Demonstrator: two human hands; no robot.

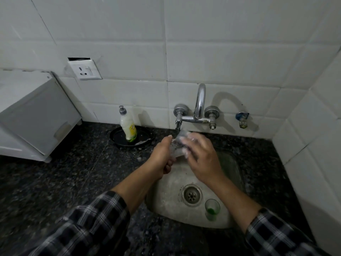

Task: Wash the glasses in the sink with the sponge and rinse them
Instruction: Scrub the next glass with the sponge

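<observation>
While the left hand (162, 154) curls round the lower part of a clear glass (177, 147) over the sink (166, 185), the right hand (203, 159) clamps a soapy sponge (185, 143) (blurred) against its top, just below the tap (200, 100). 2nd glass (212, 209), green at the bottom, stands upright in the sink nr the drain (191, 194). Soap bottle (128, 126) on table (55, 182), back left.

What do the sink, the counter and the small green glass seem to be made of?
The sink looks like stainless steel, dull and stained: grey metallic sheen. The counter seems polished granite: dark, speckled, faintly glossy. The green glass is see-through and tinted; glass or clear plastic, I cannot tell.
</observation>
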